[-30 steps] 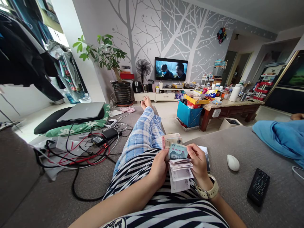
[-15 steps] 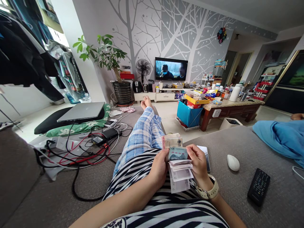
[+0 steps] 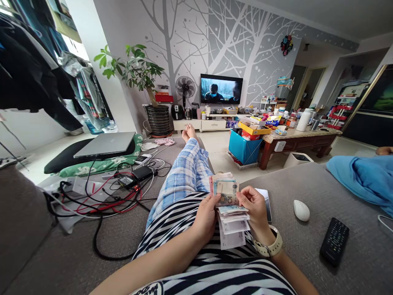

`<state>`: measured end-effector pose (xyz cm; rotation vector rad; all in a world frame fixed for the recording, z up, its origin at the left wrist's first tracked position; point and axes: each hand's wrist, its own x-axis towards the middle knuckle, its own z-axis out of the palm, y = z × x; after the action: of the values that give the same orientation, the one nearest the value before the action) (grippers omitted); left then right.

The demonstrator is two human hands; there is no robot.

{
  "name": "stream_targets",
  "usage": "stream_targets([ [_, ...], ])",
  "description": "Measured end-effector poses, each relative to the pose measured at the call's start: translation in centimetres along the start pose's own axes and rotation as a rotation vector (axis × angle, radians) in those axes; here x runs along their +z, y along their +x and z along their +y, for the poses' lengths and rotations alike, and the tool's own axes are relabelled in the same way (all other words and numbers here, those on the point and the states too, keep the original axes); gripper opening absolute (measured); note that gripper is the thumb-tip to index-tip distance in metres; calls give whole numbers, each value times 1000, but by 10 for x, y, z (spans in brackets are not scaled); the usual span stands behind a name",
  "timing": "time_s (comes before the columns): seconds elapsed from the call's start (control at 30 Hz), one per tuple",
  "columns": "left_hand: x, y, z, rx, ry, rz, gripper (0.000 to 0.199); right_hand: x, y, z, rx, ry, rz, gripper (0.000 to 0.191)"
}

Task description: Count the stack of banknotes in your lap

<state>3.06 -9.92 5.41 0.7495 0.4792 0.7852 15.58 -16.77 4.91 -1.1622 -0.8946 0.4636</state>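
Note:
A bundle of banknotes [image 3: 232,216] is held over my lap, its lower notes fanned and hanging down. My left hand [image 3: 206,215] grips the bundle at its left side, thumb on top. On the right, my right hand [image 3: 253,207] pinches the edge of a note marked 10 [image 3: 227,193] with thumb and fingers. More notes stand up behind that one, pink and bluish at their edges. A pale watch [image 3: 270,244] is on my right wrist. Partly hidden behind my right hand lies a phone [image 3: 266,200].
A white mouse [image 3: 301,210] and a black remote [image 3: 334,241] lie on the sofa at right, near a blue cloth [image 3: 362,180]. Tangled cables [image 3: 107,200] and a laptop [image 3: 106,144] are at left. A cluttered table [image 3: 301,134] stands beyond.
The bluish note that was on top has folded down onto the lower notes. A note marked 10 now faces up between my hands, and my right fingers have shifted slightly left.

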Motion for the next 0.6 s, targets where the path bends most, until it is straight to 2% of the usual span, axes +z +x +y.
stream_targets([
  [0.1, 3, -2, 3, -4, -3, -16, 33, 0, 3, 2, 30, 20, 45, 38],
  [0.23, 4, -3, 4, -2, 19, -11, 32, 0, 5, 2, 69, 24, 39, 38],
  [0.6, 2, -2, 3, 19, 66, 17, 31, -1, 3, -2, 32, -71, 15, 40],
])
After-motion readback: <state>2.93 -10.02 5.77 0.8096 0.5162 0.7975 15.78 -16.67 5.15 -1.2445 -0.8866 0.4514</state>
